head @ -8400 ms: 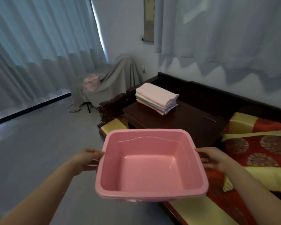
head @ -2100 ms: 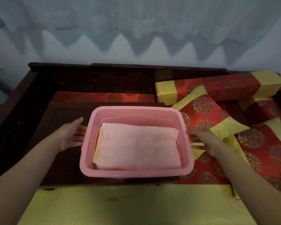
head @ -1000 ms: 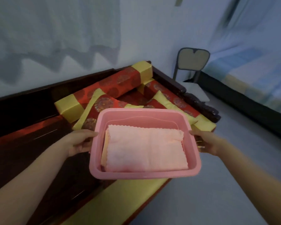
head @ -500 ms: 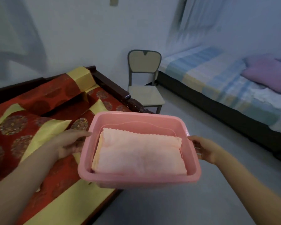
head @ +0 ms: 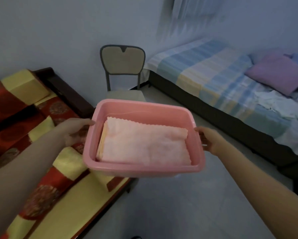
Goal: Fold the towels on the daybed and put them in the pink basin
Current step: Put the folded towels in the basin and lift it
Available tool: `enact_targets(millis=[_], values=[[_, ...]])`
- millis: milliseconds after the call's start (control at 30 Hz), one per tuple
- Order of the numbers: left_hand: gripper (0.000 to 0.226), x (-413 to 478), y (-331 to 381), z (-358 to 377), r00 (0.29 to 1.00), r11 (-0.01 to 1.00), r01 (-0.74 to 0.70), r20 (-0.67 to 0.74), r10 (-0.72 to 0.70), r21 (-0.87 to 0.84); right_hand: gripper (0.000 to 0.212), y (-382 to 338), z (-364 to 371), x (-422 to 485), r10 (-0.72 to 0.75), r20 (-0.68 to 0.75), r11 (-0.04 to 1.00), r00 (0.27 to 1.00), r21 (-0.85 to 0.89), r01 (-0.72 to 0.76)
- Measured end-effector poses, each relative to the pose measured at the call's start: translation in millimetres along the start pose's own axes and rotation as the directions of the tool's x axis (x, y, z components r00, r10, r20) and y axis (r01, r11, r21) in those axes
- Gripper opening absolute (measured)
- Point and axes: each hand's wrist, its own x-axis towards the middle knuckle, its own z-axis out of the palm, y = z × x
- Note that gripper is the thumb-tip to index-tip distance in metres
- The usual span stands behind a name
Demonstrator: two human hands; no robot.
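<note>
1. Head view, nearest first: two bare forearms reach forward, and the left hand [head: 74, 131] and right hand [head: 207, 139] each clasp a short side of the pink rectangular plastic basin [head: 141, 169], fingers curled under the rim. Both hands are closed on it; it hangs in the air with nothing under it.
2. Inside the basin lies the stack of folded towels [head: 144, 145], a pale pink towel with a scalloped edge on top and yellowish layers showing at its left side. The stack lies flat and fills most of the floor of the basin.
3. Folding and loading look finished, so the step in hand is, as I judge it, carrying the basin to wherever it is to be set down.
4. To do it well: keep both rims level so the stack does not slide toward one wall, and keep the grip even on both sides, since thin plastic may flex.
5. Left and below is the red and gold cushioned daybed [head: 41, 169] with its dark wooden frame; keep the basin's corner from catching on it.
6. Farther off stand a grey-framed chair with a beige seat [head: 122, 69] and a bed with a blue and yellow striped sheet [head: 222, 83]; grey floor lies between.
</note>
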Motion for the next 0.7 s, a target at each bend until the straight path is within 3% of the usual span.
enact_targets(millis=[200,400,700], values=[[0.007,71.4,73.4,110.6,0.999,0.998,0.019,-0.032,-0.021,-0.052,0.017,-78.8,-50.3,119.6,0.062,-0.015,0.998,0.998,0.0,-0.062],[0.016,147.2,105.4,179.0,0.996,0.99,0.052,-0.068,-0.061,-0.13,0.014,-153.6,-82.6,250.6,0.103,0.144,0.979,0.984,-0.187,-0.075],[0.013,242.6,133.4,223.4,0.961,0.959,0.108,-0.221,-0.169,-0.262,0.017,-242.7,-49.5,394.6,0.078,0.245,0.928,0.966,-0.371,0.019]])
